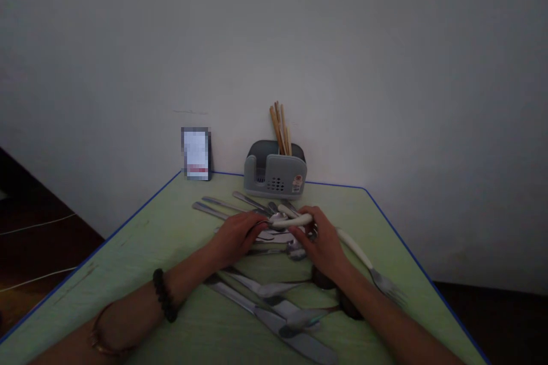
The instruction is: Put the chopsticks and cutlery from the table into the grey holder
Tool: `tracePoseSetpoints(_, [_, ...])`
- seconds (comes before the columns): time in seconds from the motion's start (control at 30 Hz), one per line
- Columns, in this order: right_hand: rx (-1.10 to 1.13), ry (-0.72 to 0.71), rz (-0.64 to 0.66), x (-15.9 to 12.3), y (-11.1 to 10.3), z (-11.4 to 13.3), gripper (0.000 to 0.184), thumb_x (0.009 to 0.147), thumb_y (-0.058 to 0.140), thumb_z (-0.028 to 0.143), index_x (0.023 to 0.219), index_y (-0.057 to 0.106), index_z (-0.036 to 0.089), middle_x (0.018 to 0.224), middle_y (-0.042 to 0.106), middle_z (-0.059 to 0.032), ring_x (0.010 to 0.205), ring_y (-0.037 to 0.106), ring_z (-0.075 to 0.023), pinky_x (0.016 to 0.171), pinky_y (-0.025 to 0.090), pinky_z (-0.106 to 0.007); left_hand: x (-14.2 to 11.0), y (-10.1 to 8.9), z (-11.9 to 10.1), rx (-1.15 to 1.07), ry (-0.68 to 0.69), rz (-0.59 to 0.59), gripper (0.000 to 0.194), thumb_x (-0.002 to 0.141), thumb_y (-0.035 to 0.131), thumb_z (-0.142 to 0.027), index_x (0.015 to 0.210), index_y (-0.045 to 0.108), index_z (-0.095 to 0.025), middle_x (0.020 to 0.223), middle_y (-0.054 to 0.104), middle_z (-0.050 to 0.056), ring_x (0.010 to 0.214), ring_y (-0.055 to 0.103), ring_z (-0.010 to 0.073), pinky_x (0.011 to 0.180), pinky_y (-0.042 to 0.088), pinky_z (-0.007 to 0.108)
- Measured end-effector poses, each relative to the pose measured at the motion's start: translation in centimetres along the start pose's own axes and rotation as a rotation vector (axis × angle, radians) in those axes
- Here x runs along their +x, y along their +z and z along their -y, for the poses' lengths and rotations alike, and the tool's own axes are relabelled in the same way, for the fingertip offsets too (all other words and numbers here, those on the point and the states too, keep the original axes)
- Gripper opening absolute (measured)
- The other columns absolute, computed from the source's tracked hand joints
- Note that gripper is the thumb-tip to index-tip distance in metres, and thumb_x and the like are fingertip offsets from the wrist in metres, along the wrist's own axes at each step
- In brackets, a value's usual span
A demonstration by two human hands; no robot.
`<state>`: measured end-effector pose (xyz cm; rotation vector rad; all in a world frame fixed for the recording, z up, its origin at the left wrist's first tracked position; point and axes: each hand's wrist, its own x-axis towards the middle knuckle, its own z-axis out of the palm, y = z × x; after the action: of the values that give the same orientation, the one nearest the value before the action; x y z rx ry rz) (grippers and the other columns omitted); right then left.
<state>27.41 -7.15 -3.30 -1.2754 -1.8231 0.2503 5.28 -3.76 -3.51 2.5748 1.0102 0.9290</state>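
Both hands hold a piece of cutlery with a cream handle [295, 220] above the middle of the table. My left hand [240, 236] is closed on its metal end, and the fingers hide what kind of head it has. The handle's other end is pinched in my right hand [319, 239]. Beneath and around the hands lie metal spoons [295, 249] and several knives [214, 212]. A fork with a cream handle [355, 248] lies to the right of my right hand. Nearer to me, more table knives [278, 319] lie at a slant, partly behind my right forearm.
A grey cutlery holder [274, 182] stands against the wall, with several wooden chopsticks [280, 128] upright in its right part. To its left, a phone [197, 154] with a blurred screen leans upright. The light green table [171, 217] has a blue edge.
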Motion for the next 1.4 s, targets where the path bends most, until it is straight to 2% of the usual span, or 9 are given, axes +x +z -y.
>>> tracePoseSetpoints(0.1, [0.011, 0.035, 0.017, 0.0, -0.1, 0.0, 0.027, 0.084, 0.058, 0.038, 0.104, 0.053, 0.02, 0.072, 0.057, 0.0009, 0.06, 0.053, -0.0139, 0.053, 0.044, -0.024, -0.1, 0.1, 0.1, 0.007, 0.009, -0.031, 0.028, 0.094, 0.038, -0.027, 0.097, 0.064, -0.017, 0.087, 0.07, 0.007, 0.08, 0.064, 0.017, 0.075, 0.05, 0.027])
tracePoseSetpoints(0.3, [0.042, 0.03, 0.031, -0.1, -0.2, 0.2, 0.024, 0.084, 0.058, 0.036, 0.101, 0.055, 0.02, 0.07, 0.059, 0.0008, 0.058, 0.053, -0.013, 0.052, 0.044, -0.024, -0.2, 0.3, 0.2, 0.006, -0.004, -0.042, 0.027, 0.094, 0.039, -0.027, 0.097, 0.064, -0.018, 0.09, 0.07, 0.006, 0.082, 0.065, 0.0169, 0.076, 0.051, 0.028])
tracePoseSetpoints(0.43, [0.08, 0.023, 0.016, 0.3, -0.7, 0.6, 0.022, 0.084, 0.055, 0.036, 0.099, 0.055, 0.02, 0.072, 0.059, 0.0003, 0.061, 0.054, -0.0136, 0.054, 0.045, -0.024, -0.1, 0.2, -0.1, 0.011, 0.013, -0.095, 0.029, 0.095, 0.037, -0.027, 0.097, 0.064, -0.018, 0.086, 0.069, 0.007, 0.08, 0.064, 0.0168, 0.076, 0.051, 0.029])
tracePoseSetpoints(0.67, [0.172, 0.066, 0.078, 2.8, -2.8, 2.6, 0.02, 0.086, 0.053, 0.036, 0.099, 0.056, 0.021, 0.077, 0.064, -0.0008, 0.07, 0.062, -0.0156, 0.061, 0.048, -0.025, 0.3, 0.0, -0.4, -0.072, -0.016, -0.148, 0.03, 0.095, 0.036, -0.027, 0.104, 0.063, -0.018, 0.087, 0.066, 0.007, 0.082, 0.061, 0.016, 0.077, 0.05, 0.028])
tracePoseSetpoints(0.8, [0.143, 0.003, 0.021, 4.5, -4.1, 3.8, 0.02, 0.082, 0.059, 0.036, 0.095, 0.059, 0.02, 0.085, 0.067, -0.0028, 0.073, 0.063, -0.016, 0.067, 0.05, -0.027, 0.5, 0.2, 0.0, -0.038, -0.06, -0.199, 0.031, 0.095, 0.036, -0.028, 0.101, 0.064, -0.017, 0.08, 0.066, 0.006, 0.077, 0.06, 0.0167, 0.074, 0.049, 0.029])
tracePoseSetpoints(0.97, [0.05, -0.125, -0.07, 8.0, -7.0, 6.2, 0.023, 0.082, 0.06, 0.039, 0.095, 0.061, 0.02, 0.082, 0.067, -0.0027, 0.071, 0.064, -0.0157, 0.068, 0.05, -0.028, 0.7, 0.1, 0.4, -0.02, -0.123, -0.261, 0.03, 0.094, 0.037, -0.029, 0.093, 0.065, -0.017, 0.082, 0.067, 0.006, 0.079, 0.06, 0.0171, 0.077, 0.048, 0.031])
tracePoseSetpoints(1.13, [-0.14, -0.264, -0.037, 13.6, -8.8, 9.1, 0.023, 0.082, 0.062, 0.036, 0.099, 0.063, 0.02, 0.075, 0.068, -0.0001, 0.066, 0.064, -0.0145, 0.064, 0.049, -0.027, 0.9, 0.2, 0.6, 0.006, -0.085, -0.273, 0.023, 0.091, 0.041, -0.023, 0.094, 0.063, -0.018, 0.09, 0.067, 0.007, 0.085, 0.06, 0.0181, 0.081, 0.048, 0.034])
tracePoseSetpoints(1.27, [-0.507, -0.381, 0.106, 18.2, -7.7, 10.6, 0.019, 0.08, 0.067, 0.033, 0.091, 0.066, 0.018, 0.072, 0.067, -0.0019, 0.065, 0.063, -0.0163, 0.062, 0.045, -0.027, 0.9, 0.3, 0.7, 0.096, -0.094, -0.253, 0.018, 0.087, 0.045, -0.017, 0.096, 0.06, -0.018, 0.091, 0.065, 0.006, 0.086, 0.059, 0.0198, 0.082, 0.048, 0.036])
tracePoseSetpoints(1.4, [-0.774, -0.456, 0.279, 21.5, -4.9, 11.5, 0.021, 0.076, 0.071, 0.032, 0.089, 0.07, 0.015, 0.083, 0.068, -0.0089, 0.078, 0.064, -0.0226, 0.066, 0.046, -0.03, 0.8, 0.3, 0.9, 0.135, -0.108, -0.198, 0.018, 0.084, 0.047, -0.014, 0.096, 0.06, -0.018, 0.097, 0.064, 0.006, 0.091, 0.058, 0.0221, 0.084, 0.046, 0.039])
